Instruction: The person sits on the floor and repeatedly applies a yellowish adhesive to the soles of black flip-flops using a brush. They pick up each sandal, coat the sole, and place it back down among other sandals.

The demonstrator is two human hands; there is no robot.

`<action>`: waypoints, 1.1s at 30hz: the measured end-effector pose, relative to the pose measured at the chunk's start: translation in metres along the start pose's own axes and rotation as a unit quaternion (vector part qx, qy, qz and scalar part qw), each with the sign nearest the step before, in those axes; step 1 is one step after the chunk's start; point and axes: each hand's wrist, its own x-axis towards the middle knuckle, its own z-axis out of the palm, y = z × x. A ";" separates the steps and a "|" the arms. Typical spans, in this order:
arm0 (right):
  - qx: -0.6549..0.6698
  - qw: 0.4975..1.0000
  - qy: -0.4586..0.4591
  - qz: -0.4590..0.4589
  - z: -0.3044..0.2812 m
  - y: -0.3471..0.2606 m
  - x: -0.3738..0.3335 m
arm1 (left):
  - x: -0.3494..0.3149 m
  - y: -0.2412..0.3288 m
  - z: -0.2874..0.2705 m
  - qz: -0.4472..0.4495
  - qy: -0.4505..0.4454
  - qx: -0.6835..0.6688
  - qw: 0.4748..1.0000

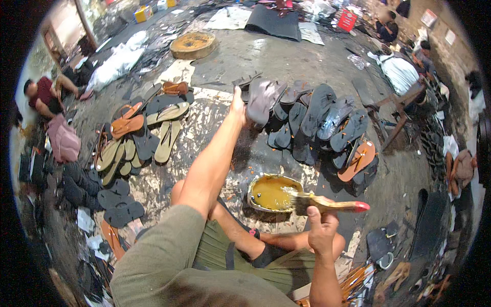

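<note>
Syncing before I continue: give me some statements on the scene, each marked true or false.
1. The right hand holds a brush. True.
2. A bowl stands in front of the person's legs. True.
3. The bowl is empty. False: yellow-brown paste is in it.
4. The brush's handle ends in blue. False: its tip is red.
5. The left hand is extended beyond the bowl. True.
6. Orange sandals lie only on the left. False: an orange sandal also lies on the right.
</note>
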 end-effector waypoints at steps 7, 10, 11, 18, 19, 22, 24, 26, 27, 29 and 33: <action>-0.090 0.976 0.181 0.082 -0.046 0.025 -0.003 | -0.083 0.035 -0.137 0.240 -0.048 0.347 0.905; -0.171 0.960 0.180 0.127 -0.068 0.051 0.005 | -0.232 0.032 -0.258 0.307 0.137 0.535 0.775; -0.121 0.967 0.194 0.111 -0.077 0.068 0.007 | -0.281 0.017 -0.295 0.315 0.188 0.620 0.693; -0.067 0.994 0.068 0.051 -0.009 0.050 0.037 | -0.438 -0.084 -0.418 0.136 0.116 0.839 0.514; -0.110 0.992 0.028 0.062 -0.017 0.059 0.042 | -0.436 -0.077 -0.421 0.136 0.179 0.802 0.553; -0.062 0.998 -0.007 0.021 -0.005 0.050 0.042 | -0.441 -0.037 -0.432 0.150 0.300 0.760 0.557; -0.106 0.989 0.009 0.102 -0.006 0.042 0.041 | -0.432 0.011 -0.327 0.148 0.314 0.815 0.463; -0.169 0.983 -0.061 0.044 -0.010 0.086 0.055 | -0.433 0.034 -0.309 0.261 0.258 0.808 0.460; -0.276 0.957 -0.079 0.039 -0.003 0.106 0.059 | -0.430 0.045 -0.308 0.357 0.185 0.817 0.413; -0.385 0.916 -0.103 -0.040 0.026 0.104 0.053 | -0.417 0.039 -0.247 0.396 0.131 0.862 0.288; -0.480 0.862 -0.117 -0.113 0.031 0.123 0.054 | -0.383 0.012 -0.225 0.414 -0.080 0.853 0.309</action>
